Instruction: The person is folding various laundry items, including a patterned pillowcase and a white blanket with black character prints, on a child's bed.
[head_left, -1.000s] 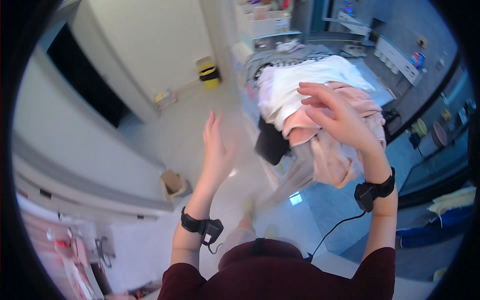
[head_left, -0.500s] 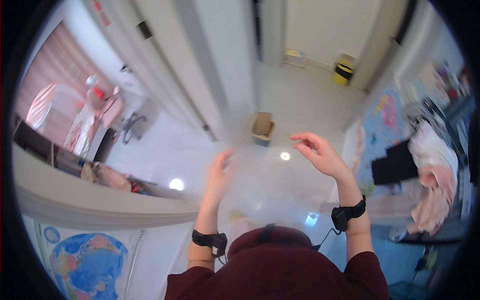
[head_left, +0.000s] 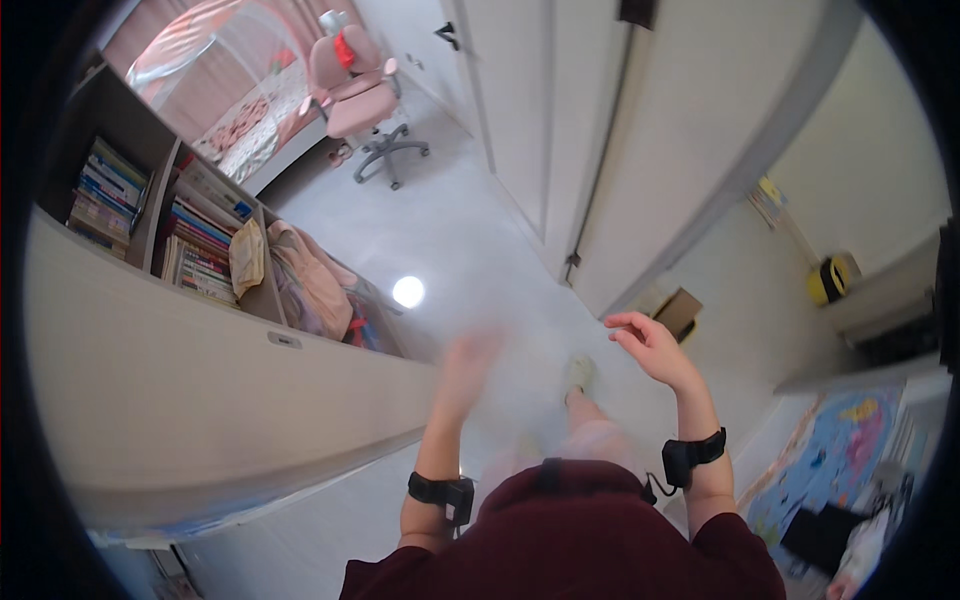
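Note:
My left hand (head_left: 472, 365) hangs over the floor, smeared by motion, so its fingers cannot be made out. It is nearest to the edge of a beige door panel (head_left: 200, 380) with a small recessed pull. To the right, my right hand (head_left: 652, 348) is held in the air with loosely bent fingers apart and nothing in them. Behind it in view stands a brown open carton (head_left: 682, 312) on the floor. Each forearm wears a black strapped device. Below my hands, one foot in a pale shoe (head_left: 579, 372) is on the floor.
A shelf unit (head_left: 155, 215) with books and a pink bag (head_left: 305, 280) stands at left. Farther off are a pink swivel chair (head_left: 362, 108) and a bed (head_left: 245, 135). A white door (head_left: 510, 110) and its frame rise ahead. A yellow bin (head_left: 833, 280) stands at right.
My view has turned left, bringing the shelf, chair and bed further into sight. The carton and bin have shifted right in view. Both hands remain raised, and a foot now shows.

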